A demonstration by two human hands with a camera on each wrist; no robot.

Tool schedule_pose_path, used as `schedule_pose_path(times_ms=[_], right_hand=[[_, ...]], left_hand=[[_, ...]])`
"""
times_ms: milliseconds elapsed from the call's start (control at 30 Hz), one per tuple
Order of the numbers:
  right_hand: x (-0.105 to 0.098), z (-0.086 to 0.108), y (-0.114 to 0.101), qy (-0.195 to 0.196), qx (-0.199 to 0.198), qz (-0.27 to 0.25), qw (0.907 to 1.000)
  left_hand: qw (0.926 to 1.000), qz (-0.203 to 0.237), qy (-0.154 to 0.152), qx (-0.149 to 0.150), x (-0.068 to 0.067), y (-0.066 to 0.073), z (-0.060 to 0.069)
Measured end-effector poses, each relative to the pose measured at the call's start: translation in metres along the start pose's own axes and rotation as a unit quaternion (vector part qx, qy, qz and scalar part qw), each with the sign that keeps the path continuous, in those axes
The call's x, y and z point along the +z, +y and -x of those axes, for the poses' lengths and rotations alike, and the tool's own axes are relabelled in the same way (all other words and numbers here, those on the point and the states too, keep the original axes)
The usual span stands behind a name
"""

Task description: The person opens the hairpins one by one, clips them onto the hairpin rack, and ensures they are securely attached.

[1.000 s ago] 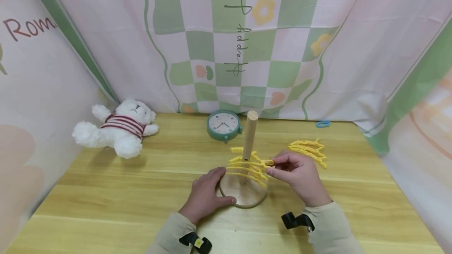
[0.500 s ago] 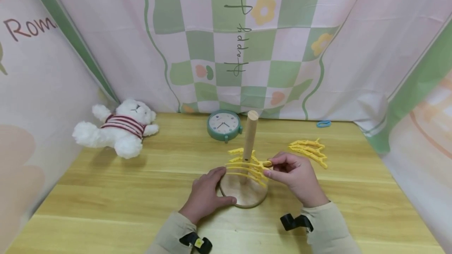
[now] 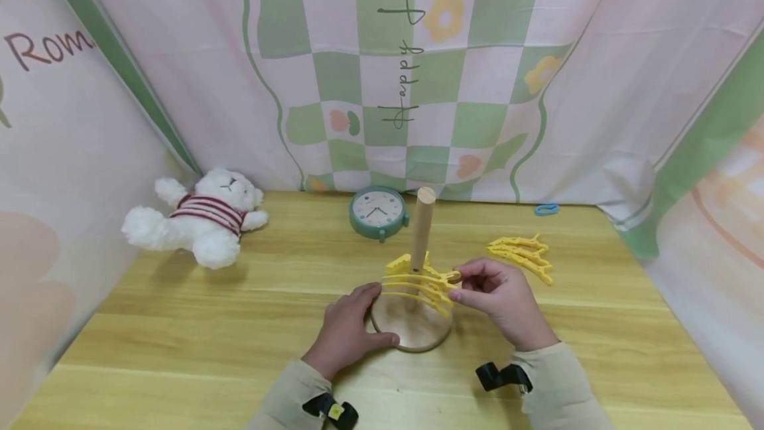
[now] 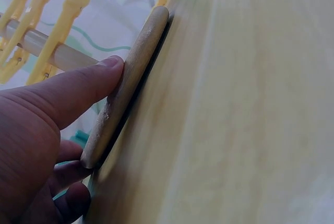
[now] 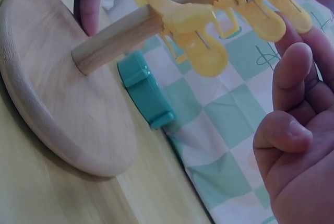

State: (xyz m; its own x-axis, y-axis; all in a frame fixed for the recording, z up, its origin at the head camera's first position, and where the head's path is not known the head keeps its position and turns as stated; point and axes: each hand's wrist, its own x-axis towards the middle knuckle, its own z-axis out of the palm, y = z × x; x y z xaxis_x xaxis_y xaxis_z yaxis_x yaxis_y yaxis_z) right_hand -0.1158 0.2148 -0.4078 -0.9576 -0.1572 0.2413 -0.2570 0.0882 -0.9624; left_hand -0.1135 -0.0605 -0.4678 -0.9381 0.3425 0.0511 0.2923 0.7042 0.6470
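A round wooden base (image 3: 413, 336) carries an upright wooden post (image 3: 422, 224). My left hand (image 3: 346, 334) grips the left rim of this base, its thumb at the near edge in the left wrist view. Several yellow plastic spring clips (image 5: 193, 33) sit one above another across the lower post. At the right, my right hand (image 3: 507, 297) pinches the handle end of the top yellow clip (image 3: 447, 277) between thumb and fingers. The post partly hides the clips' far ends. In the right wrist view, the pinching fingertips are partly cut off by the frame edge.
More yellow clips (image 3: 522, 256) lie on the table right of the stand, behind the right hand. A teal clock (image 3: 379, 212) lies behind the post. A white plush bear (image 3: 205, 214) is at the left back. A small blue clip (image 3: 546, 210) lies near the back curtain.
The raised far end of the top clip behind the post has come down closer to the ends below. The right hand has shifted only slightly; the left hand stays on the base.
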Motion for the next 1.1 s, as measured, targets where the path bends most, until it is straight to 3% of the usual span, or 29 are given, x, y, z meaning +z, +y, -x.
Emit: schedule_pose_path(times_ms=[433,833,1100], right_hand=[[0.006,0.001,0.005,-0.007,-0.026,-0.117,0.9928],[0.002,0.000,0.005,-0.003,0.000,-0.027,0.9996],[-0.005,0.002,0.007,-0.016,-0.025,-0.035,0.9989]], left_hand=[[1.0000,0.002,-0.002,-0.001,-0.001,0.000,0.001],[1.0000,0.007,-0.003,-0.006,-0.001,0.000,0.000],[1.0000,0.005,-0.002,-0.006,0.000,0.000,0.000]])
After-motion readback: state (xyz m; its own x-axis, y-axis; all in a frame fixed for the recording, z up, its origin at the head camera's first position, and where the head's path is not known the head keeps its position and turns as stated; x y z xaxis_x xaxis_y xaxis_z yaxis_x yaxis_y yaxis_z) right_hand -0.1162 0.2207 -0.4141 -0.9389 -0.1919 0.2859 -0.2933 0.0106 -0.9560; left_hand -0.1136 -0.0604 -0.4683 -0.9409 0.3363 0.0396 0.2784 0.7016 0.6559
